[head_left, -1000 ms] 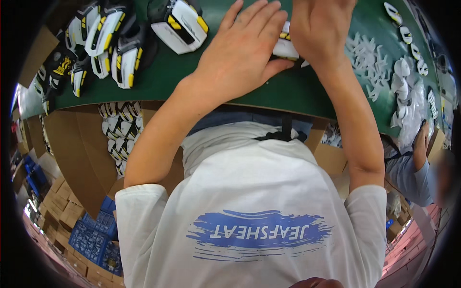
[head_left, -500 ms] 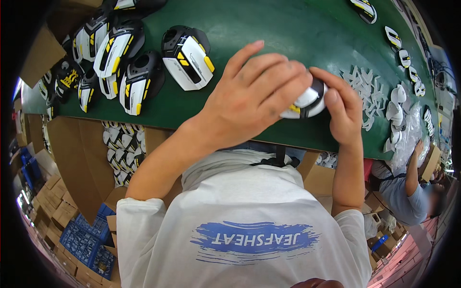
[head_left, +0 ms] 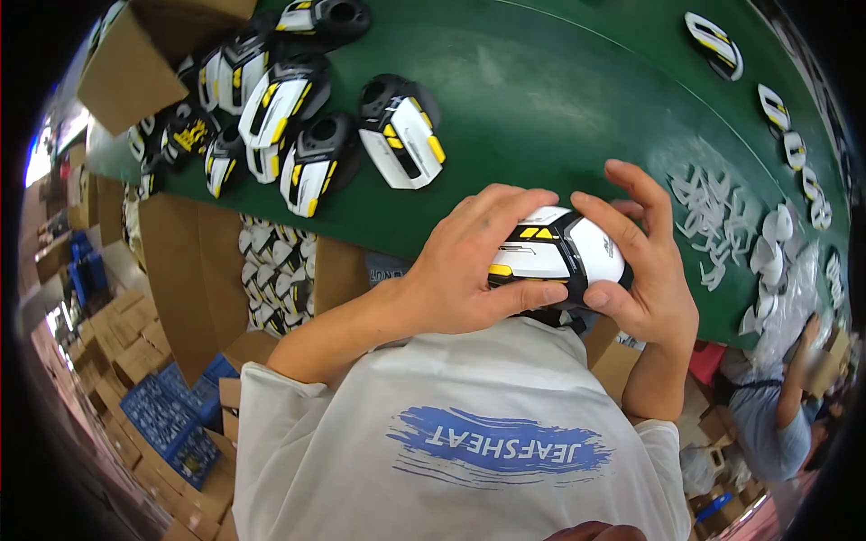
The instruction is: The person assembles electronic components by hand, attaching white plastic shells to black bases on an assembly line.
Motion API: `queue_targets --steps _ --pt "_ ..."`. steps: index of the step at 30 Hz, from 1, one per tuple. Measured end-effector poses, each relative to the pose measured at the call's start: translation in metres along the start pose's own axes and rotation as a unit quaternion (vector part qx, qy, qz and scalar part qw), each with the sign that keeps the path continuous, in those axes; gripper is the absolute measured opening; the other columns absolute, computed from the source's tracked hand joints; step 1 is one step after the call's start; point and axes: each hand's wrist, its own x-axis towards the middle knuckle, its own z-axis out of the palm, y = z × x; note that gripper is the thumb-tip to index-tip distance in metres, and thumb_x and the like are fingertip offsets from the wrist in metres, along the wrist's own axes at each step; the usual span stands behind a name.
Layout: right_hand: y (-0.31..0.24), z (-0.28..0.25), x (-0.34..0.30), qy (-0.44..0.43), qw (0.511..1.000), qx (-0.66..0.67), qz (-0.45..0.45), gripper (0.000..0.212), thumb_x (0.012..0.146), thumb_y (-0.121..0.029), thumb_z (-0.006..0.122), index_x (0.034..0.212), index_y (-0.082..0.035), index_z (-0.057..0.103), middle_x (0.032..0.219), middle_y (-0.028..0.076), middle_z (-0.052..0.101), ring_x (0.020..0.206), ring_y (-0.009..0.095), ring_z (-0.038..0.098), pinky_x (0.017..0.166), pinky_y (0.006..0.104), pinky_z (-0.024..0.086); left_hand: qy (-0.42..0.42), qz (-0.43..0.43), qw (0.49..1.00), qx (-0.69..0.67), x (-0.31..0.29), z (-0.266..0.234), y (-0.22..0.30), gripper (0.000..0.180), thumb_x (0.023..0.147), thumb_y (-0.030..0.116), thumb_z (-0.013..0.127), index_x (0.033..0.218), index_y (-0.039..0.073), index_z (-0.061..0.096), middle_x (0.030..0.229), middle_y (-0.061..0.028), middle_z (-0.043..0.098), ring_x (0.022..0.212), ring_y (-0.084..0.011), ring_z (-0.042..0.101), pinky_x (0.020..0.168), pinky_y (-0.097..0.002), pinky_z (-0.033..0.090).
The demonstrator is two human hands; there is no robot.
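Observation:
Close to my body, at the table's front edge, a glossy white, black and yellow plastic shell (head_left: 545, 242) is held between my two hands. My left hand (head_left: 465, 257) wraps its left end, with the thumb along the near side and the fingers over the top. At the rounded white end, my right hand (head_left: 651, 270) pinches it with thumb and forefinger, other fingers raised. The shell's underside is hidden. Beyond my left hand, a similar shell (head_left: 403, 142) with a round black opening lies on the green table (head_left: 532, 108).
More shells (head_left: 281, 99) crowd the left of the table beside a cardboard box (head_left: 135, 68). Clear plastic pieces (head_left: 713, 216), white caps (head_left: 767, 257) and a plastic bag (head_left: 796, 307) lie right. An open carton (head_left: 185, 270) stands below the edge. Another person (head_left: 767, 433) sits far right.
My left hand has gone from reaching over the shell with spread fingers to gripping its left end. The shell is closer to my body and shows more of its top. The whole view has shifted.

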Motion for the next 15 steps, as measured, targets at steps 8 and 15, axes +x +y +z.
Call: queue_targets --steps 8,15 --pt "-0.037 0.017 0.004 0.031 0.990 0.083 -0.113 0.070 0.105 -0.080 0.055 0.107 -0.014 0.078 0.108 0.013 0.079 0.115 0.042 0.073 0.106 0.0652 0.055 -0.056 -0.101 0.972 -0.205 -0.042 -0.007 0.025 0.067 0.098 0.034 0.088 0.151 0.001 0.063 0.139 -0.0193 0.069 0.130 -0.0355 0.069 0.111 -0.0451 0.055" --pt "0.036 -0.003 -0.010 -0.061 0.993 0.097 -0.035 0.033 0.113 -0.032 0.063 0.111 0.000 0.074 0.122 0.019 0.077 0.114 0.041 0.073 0.112 0.0608 0.053 0.087 -0.276 0.896 -0.338 -0.227 -0.051 -0.019 0.062 0.111 0.034 0.074 0.162 0.004 0.057 0.160 -0.0123 0.061 0.150 -0.0242 0.055 0.126 -0.0395 0.043"
